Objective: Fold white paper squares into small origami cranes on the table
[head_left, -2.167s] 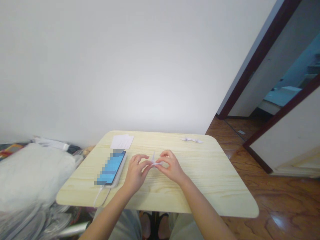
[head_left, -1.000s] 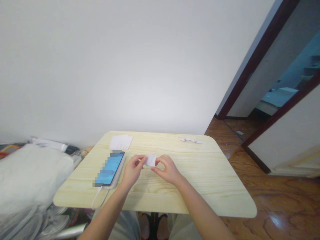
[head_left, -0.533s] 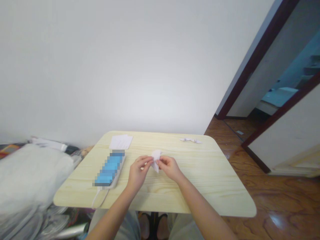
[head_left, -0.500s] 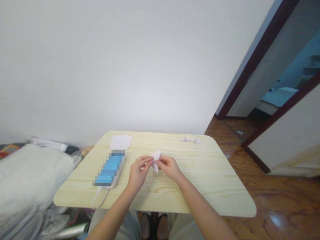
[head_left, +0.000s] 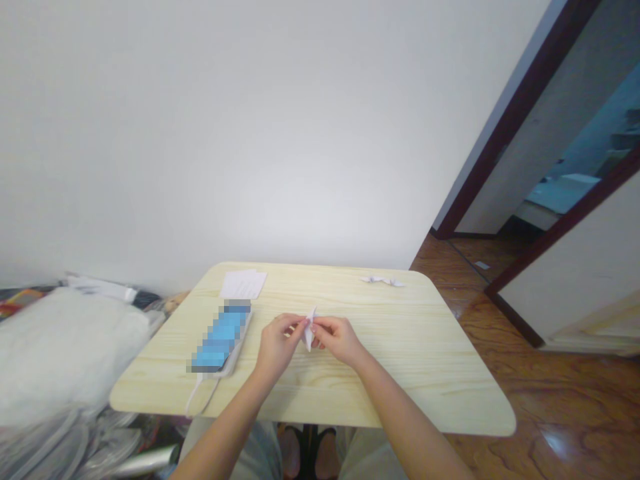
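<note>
Centre of pale pine round-cornered surface (head_left: pixel 410 373): left hand (head_left: pixel 277 347), right hand (head_left: pixel 339 340), grips clamped on narrow white folded paper (head_left: pixel 309 331); bare wood rightward to edge, blue-screened phone (head_left: pixel 220 338) near left.

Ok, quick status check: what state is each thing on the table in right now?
Left hand: pinching the folded white paper.
Right hand: pinching the folded white paper.
Folded white paper: narrow, pointed, held off the table.
Phone: lying flat, screen lit.
Paper sheets: lying flat.
Paper figures: folded, resting.
</note>
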`<move>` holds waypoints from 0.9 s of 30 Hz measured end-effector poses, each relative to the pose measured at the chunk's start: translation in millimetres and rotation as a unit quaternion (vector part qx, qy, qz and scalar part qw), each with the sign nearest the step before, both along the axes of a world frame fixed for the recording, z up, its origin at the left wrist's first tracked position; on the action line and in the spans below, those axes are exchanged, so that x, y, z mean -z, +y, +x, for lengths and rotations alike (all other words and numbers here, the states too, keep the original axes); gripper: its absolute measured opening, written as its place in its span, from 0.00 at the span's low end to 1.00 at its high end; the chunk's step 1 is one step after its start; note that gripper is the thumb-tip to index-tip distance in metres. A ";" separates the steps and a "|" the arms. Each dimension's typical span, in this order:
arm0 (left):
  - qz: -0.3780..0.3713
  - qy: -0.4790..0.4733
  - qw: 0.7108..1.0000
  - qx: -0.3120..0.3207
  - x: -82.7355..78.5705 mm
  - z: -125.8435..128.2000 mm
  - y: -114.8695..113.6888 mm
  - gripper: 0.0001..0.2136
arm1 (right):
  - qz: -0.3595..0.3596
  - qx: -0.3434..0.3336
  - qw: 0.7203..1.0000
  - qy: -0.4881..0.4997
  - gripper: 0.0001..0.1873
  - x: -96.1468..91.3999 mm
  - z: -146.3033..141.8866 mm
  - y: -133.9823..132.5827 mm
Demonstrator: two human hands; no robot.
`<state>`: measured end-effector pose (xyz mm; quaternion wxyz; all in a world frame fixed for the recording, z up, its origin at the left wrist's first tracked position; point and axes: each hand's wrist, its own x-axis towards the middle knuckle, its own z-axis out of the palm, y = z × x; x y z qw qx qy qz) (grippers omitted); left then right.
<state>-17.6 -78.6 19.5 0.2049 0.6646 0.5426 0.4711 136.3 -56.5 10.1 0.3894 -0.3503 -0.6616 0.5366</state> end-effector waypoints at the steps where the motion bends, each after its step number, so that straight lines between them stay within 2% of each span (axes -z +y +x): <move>1: -0.003 0.004 1.000 -0.002 -0.3 -1.0 0.4 0.08 | -0.005 0.006 1.000 -0.003 0.15 -1.1 0.7 -0.4; 4: -0.010 0.008 1.000 -0.009 -1.8 -3.4 0.9 0.08 | 0.005 0.068 0.998 0.004 0.15 -4.5 4.4 0.7; 6: -0.013 0.015 1.000 -0.004 -3.1 -3.9 0.3 0.08 | 0.064 0.137 0.988 0.005 0.12 -6.9 7.8 3.0; 8: -0.015 0.026 1.000 0.008 -4.3 -3.2 -1.2 0.07 | 0.144 0.179 0.973 -0.002 0.10 -9.3 10.9 5.4; 10: -0.017 0.034 0.999 0.024 -5.3 -1.5 -3.1 0.07 | 0.205 0.174 0.963 -0.013 0.11 -11.2 13.0 6.9; 12: -0.022 0.041 0.998 0.037 -5.9 0.5 -4.8 0.06 | 0.233 0.149 0.961 -0.017 0.09 -12.2 13.8 7.5; 15: -0.037 0.048 0.997 0.044 -6.2 3.0 -6.0 0.05 | 0.229 0.136 0.964 -0.021 0.05 -12.0 13.1 7.0; 20: -0.070 0.053 0.995 0.045 -6.0 3.8 -5.7 0.06 | 0.192 0.144 0.970 -0.026 0.04 -11.1 10.5 5.8; 27: -0.048 0.092 0.994 0.025 -8.1 1.6 -4.3 0.05 | 0.124 0.134 0.983 0.004 0.05 -13.3 9.5 4.9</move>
